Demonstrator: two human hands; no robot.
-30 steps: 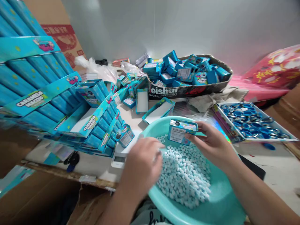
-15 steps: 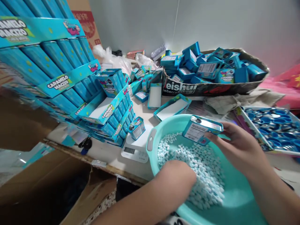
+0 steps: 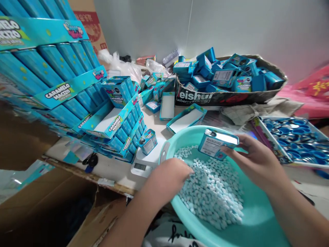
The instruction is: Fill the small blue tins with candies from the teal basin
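Note:
My right hand (image 3: 253, 156) grips a small blue candy tin (image 3: 214, 145) by its end, above the teal basin (image 3: 267, 209). The tin is tilted, its label faces me, and a few white candies show at the opening in its upper left corner. Pale blue and white candies (image 3: 213, 195) lie heaped in the basin. Over the heap's left side is my left hand (image 3: 177, 175), its back toward me and its fingers curled; whatever they hold is hidden. Left of the basin, another blue tin (image 3: 147, 142) stands on a white digital scale (image 3: 141, 168).
Display trays of blue tins (image 3: 64, 91) are stacked high at the left. Behind the basin is a carton (image 3: 195, 97) full of loose tins. A box of blue lids (image 3: 295, 137) lies at the right. An open cardboard box (image 3: 28, 202) is below the table edge.
My left hand has lifted out of the candy heap and moved up and left toward the basin's rim. My right hand keeps the tin in nearly the same place.

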